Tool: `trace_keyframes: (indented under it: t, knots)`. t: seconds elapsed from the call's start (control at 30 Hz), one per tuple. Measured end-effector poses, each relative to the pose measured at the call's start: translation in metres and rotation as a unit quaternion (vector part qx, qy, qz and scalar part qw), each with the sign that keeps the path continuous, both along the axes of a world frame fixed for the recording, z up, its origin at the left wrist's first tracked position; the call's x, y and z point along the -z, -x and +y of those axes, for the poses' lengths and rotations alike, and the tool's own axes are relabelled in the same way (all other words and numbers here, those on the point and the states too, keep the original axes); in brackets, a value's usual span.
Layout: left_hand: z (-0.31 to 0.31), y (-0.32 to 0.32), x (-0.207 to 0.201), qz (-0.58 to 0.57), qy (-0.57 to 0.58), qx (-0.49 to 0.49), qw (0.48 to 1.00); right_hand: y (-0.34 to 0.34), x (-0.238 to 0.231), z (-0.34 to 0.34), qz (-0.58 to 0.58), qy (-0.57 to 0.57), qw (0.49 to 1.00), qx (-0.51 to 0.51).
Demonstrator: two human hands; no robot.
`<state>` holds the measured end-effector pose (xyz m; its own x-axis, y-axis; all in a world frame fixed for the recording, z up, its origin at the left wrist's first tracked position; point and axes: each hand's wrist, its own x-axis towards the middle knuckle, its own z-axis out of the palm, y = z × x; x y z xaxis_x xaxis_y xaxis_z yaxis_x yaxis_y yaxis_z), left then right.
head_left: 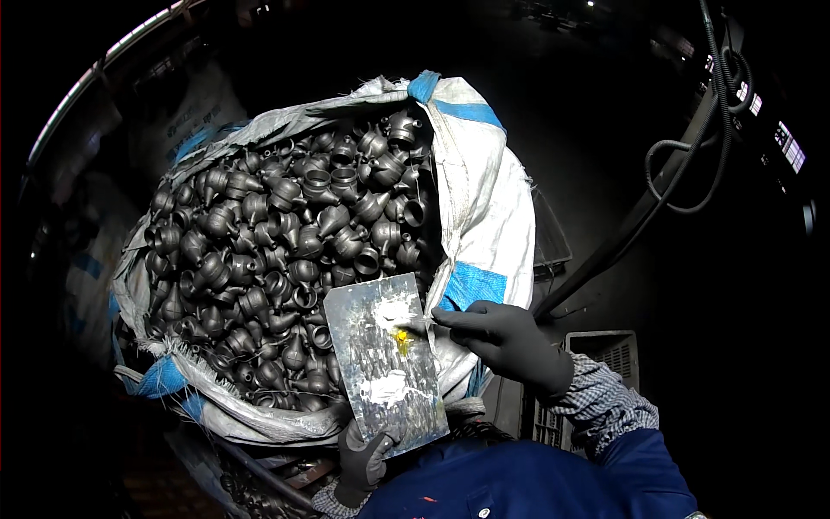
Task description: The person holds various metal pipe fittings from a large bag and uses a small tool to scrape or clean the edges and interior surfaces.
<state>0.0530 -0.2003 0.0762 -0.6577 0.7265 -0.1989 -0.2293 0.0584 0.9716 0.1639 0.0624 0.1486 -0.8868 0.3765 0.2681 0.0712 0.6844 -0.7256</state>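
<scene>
Amid dark surroundings (622,173), the left hand (361,463) grips 1 smeared plate (386,359).

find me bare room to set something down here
The dim floor between the white sack and hanging hose looks free, though darkness may hide things. Crowded: the sack's mouth, packed with dark fittings, and the near edge, where the left hand holds the plate.

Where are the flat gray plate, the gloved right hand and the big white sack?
Flat gray plate (378,353): head view, middle of its smeared face.
Gloved right hand (520,346): head view, middle of the hand.
Big white sack (493,203): head view, outer wall right of its opening.
</scene>
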Motion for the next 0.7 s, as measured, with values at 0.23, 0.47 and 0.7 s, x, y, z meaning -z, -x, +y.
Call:
trace_keyframes:
  t: [0.23, 0.47, 0.7]
  knots:
    - [0.000, -0.005, -0.005, -0.023, -0.028, -0.003, 0.999, 0.003, 0.003, 0.001, -0.040, -0.122, 0.991, 0.031]
    - [-0.008, -0.007, 0.001, -0.102, -0.007, 0.020, 0.995, -0.001, 0.007, 0.003, -0.045, -0.149, 0.988, 0.011]
    - [-0.005, -0.013, -0.002, -0.124, 0.029, -0.007, 0.992, -0.001, 0.019, 0.004, -0.048, -0.132, 0.990, 0.011]
